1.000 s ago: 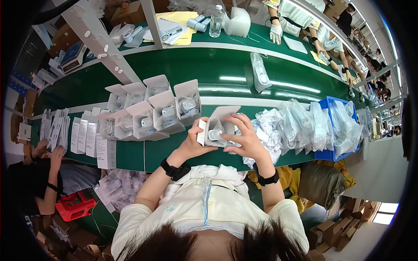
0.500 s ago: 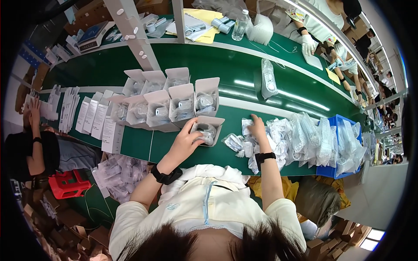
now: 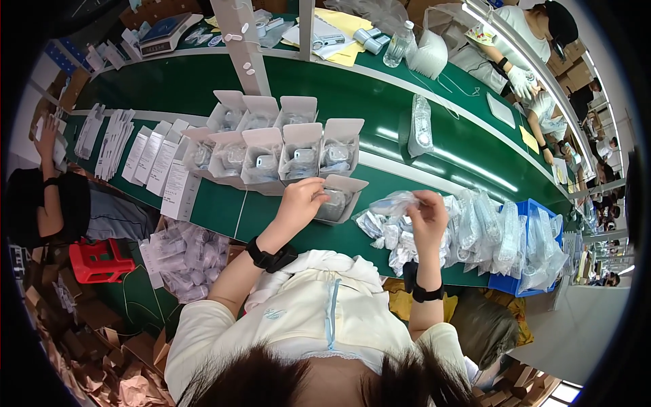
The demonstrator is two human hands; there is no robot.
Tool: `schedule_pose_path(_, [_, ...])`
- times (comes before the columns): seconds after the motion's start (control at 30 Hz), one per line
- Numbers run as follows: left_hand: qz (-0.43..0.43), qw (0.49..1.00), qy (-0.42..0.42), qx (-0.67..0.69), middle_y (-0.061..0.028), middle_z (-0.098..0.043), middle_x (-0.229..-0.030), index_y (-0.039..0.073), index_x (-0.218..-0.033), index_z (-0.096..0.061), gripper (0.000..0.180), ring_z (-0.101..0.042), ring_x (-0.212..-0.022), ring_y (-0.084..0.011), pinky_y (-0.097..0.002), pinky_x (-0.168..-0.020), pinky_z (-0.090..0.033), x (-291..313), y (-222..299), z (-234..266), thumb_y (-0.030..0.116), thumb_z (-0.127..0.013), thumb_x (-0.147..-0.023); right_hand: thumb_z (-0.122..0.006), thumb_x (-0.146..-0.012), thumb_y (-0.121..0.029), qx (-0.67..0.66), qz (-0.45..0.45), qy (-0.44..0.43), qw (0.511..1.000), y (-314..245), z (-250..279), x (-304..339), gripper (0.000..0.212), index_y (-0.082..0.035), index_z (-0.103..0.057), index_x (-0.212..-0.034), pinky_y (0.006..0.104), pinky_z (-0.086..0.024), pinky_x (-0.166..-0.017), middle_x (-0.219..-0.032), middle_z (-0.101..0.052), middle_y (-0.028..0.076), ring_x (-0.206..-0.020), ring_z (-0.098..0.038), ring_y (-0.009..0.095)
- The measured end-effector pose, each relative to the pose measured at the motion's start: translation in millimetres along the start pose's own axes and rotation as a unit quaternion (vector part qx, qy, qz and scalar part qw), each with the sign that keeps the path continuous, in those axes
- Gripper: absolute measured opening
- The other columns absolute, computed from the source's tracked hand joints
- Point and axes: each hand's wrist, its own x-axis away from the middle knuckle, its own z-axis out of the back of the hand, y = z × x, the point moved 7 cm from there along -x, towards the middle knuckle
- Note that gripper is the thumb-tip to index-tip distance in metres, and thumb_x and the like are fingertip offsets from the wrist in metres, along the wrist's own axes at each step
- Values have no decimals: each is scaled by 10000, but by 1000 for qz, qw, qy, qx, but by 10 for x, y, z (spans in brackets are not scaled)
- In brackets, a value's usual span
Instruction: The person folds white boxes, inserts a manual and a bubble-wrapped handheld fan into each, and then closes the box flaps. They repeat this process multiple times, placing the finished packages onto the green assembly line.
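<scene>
Up it came! The right hand point(image 3: 429, 218), down at the pile point(image 3: 401, 245) half a second earlier, had lifted a clear packet point(image 3: 393, 203), pinched in its fingers just right of the open white box point(image 3: 347, 183), whose left edge the left hand point(image 3: 298, 204) gripped.

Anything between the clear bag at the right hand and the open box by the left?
Nothing visible between the clear bag at the right hand and the open box. Its raised flap stands on the far side; the left hand is at its left.
</scene>
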Motion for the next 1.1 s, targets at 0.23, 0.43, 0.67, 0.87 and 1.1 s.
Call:
schedule_pose_path(0.23, [3, 999, -1, 44, -160, -615, -948, -33, -782, -600, 114, -617, -808, -238, -307, -667, -469, -11, -43, 39, 41, -636, -703, -635, -634, 17, 192, 316, -262, 892, -349, -1121, 302, 244, -28, -554, -859, 306, -469, -641, -926, -564, 78, -783, -545, 244])
schedule_pose_path(0.43, [22, 994, -33, 104, -150, -554, -1107, -9, -940, -568, 245, -590, -911, -216, -308, -729, -475, 142, -114, 173, 61, -642, -717, -671, -636, -94, 263, 400, -253, 841, -502, -1251, 415, 295, -41, -567, -907, 327, -470, -639, -1017, -511, 114, -868, -509, 265])
schedule_pose_path(0.67, [24, 991, -116, 70, -182, -454, -1224, 40, -1207, -362, 622, -524, -1027, -335, -340, -842, -457, 460, -341, 169, 134, -687, -684, -544, -799, -176, -50, -178, -151, 971, 1078, -776, 577, 409, -30, -429, -1164, 367, -409, -827, -981, -490, 110, -986, -452, 231])
schedule_pose_path(0.87, [61, 988, -141, 32, -210, -535, -1086, 61, -1289, -244, 759, -539, -994, -339, -385, -804, -455, 647, -509, -108, 95, -673, -663, -416, -883, -300, -45, -173, -433, 884, 970, -1237, 755, 555, -18, -218, -1318, 356, -345, -933, -1268, -325, 169, -1101, -429, 276])
schedule_pose_path(1.1, [79, 996, 38, -31, -166, -604, -961, 11, -1092, -503, 436, -588, -901, -301, -329, -764, -460, 1183, -843, 1023, 24, -621, -673, -403, -884, -403, -99, -140, -607, 776, 309, -2166, 899, 774, 12, 60, -1346, 327, -250, -1010, -1404, -90, 219, -1255, -283, 282])
